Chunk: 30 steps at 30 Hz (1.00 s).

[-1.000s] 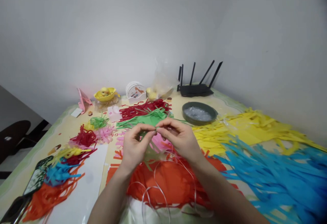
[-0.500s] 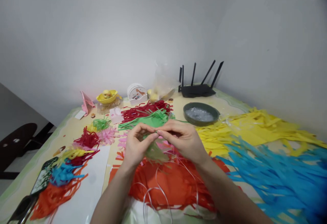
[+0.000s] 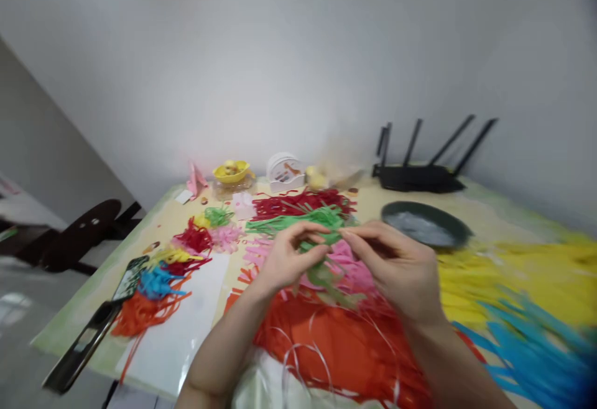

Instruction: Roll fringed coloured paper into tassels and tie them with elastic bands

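Pinched between the thumb and fingers of my left hand (image 3: 295,252) is a light green tissue-paper tassel (image 3: 324,280), its fringe hanging down. My right hand (image 3: 396,266) is closed close by, thumb and forefinger pressed together at the tassel's top; what lies between those fingertips is too small to make out. Below both hands, thin white string (image 3: 321,359) loops over a stack of orange fringed tissue paper (image 3: 345,337). Pink fringed paper (image 3: 354,266) lies just behind, partly covered by my right hand, with green fringed paper (image 3: 284,222) further back.
Finished-looking coloured tassels (image 3: 161,281) line a white sheet (image 3: 200,297) on the left, beside a phone (image 3: 84,344) over the table edge. Yellow (image 3: 522,278) and blue (image 3: 541,340) strips spread right. A dark bowl (image 3: 422,225) and black router (image 3: 420,178) stand behind.
The view has swung left, so the table things sit further right. My fingertips have drawn slightly apart, and the green tassel shows more between my hands.
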{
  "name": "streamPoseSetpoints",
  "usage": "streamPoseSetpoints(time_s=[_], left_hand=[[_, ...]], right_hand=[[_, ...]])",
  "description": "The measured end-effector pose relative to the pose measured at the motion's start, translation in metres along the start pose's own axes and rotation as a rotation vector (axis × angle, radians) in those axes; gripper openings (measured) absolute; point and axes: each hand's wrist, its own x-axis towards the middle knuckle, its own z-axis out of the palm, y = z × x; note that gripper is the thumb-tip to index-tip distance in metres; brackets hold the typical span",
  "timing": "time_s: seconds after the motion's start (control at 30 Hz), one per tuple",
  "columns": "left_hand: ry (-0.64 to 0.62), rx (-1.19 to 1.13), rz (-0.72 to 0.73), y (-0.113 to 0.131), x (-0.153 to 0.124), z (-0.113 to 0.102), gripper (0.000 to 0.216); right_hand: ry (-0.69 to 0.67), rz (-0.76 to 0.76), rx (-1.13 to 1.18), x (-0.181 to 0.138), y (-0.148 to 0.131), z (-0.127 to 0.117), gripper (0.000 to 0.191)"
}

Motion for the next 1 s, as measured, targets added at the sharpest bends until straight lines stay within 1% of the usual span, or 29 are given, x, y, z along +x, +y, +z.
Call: streamPoseSetpoints(time_s=[0.07,0.1,0.13,0.17,0.2,0.23,0.27,0.3,0.33,0.37,0.4,0.43,0.5,0.57,0.67,0.73,0.8,0.9,1.0], left_hand=[[-0.103,0.144,0.043,0.002,-0.004,-0.014,0.007],[-0.125,0.192,0.056,0.001,-0.008,-0.025,0.01],[-0.112,0.214,0.058,-0.003,-0.012,-0.039,0.012],[-0.04,0.202,0.054,-0.008,-0.018,-0.055,0.013],[0.086,0.166,0.05,-0.014,-0.025,-0.074,0.012],[0.242,0.119,0.048,-0.021,-0.032,-0.095,0.012],[0.433,0.062,0.058,-0.029,-0.039,-0.117,0.013],[0.587,0.028,0.077,-0.035,-0.046,-0.14,0.016],[0.704,0.006,0.098,-0.042,-0.051,-0.162,0.019],[0.795,-0.009,0.117,-0.047,-0.056,-0.182,0.021],[0.86,-0.017,0.129,-0.052,-0.06,-0.201,0.023],[0.912,-0.023,0.134,-0.057,-0.063,-0.216,0.024],[0.983,-0.021,0.123,-0.068,-0.067,-0.238,0.027],[1.034,0.004,0.101,-0.081,-0.07,-0.25,0.029],[1.082,0.076,0.068,-0.101,-0.073,-0.258,0.034],[1.075,0.14,0.041,-0.111,-0.075,-0.259,0.038],[1.047,0.221,0.019,-0.115,-0.076,-0.258,0.039],[0.99,0.363,0.007,-0.112,-0.076,-0.251,0.033],[0.92,0.48,0.006,-0.108,-0.076,-0.242,0.027]], right_hand=[[-0.115,-0.04,-0.04,0.0,-0.002,0.008,0.009],[-0.185,-0.059,-0.055,0.003,-0.002,0.014,0.01],[-0.248,-0.075,-0.067,0.006,-0.003,0.021,0.012],[-0.297,-0.083,-0.078,0.011,-0.003,0.032,0.015],[-0.332,-0.085,-0.087,0.016,-0.002,0.044,0.018],[-0.358,-0.082,-0.096,0.022,0.0,0.059,0.022],[-0.387,-0.078,-0.115,0.028,0.003,0.077,0.024],[-0.443,-0.072,-0.154,0.034,0.008,0.097,0.026],[-0.523,-0.066,-0.205,0.038,0.015,0.119,0.027],[-0.627,-0.054,-0.282,0.041,0.023,0.142,0.026],[-0.754,-0.035,-0.375,0.043,0.032,0.165,0.026],[-0.829,-0.02,-0.415,0.043,0.042,0.187,0.024],[-0.914,0.019,-0.475,0.041,0.064,0.227,0.022],[-0.961,0.068,-0.53,0.039,0.084,0.26,0.019],[-1.003,0.124,-0.595,0.042,0.107,0.298,0.026],[-1.035,0.145,-0.607,0.049,0.117,0.321,0.028],[-1.072,0.171,-0.61,0.058,0.123,0.341,0.029],[-1.068,0.214,-0.622,0.072,0.131,0.361,0.031],[-0.97,0.238,-0.637,0.087,0.138,0.367,0.033]])
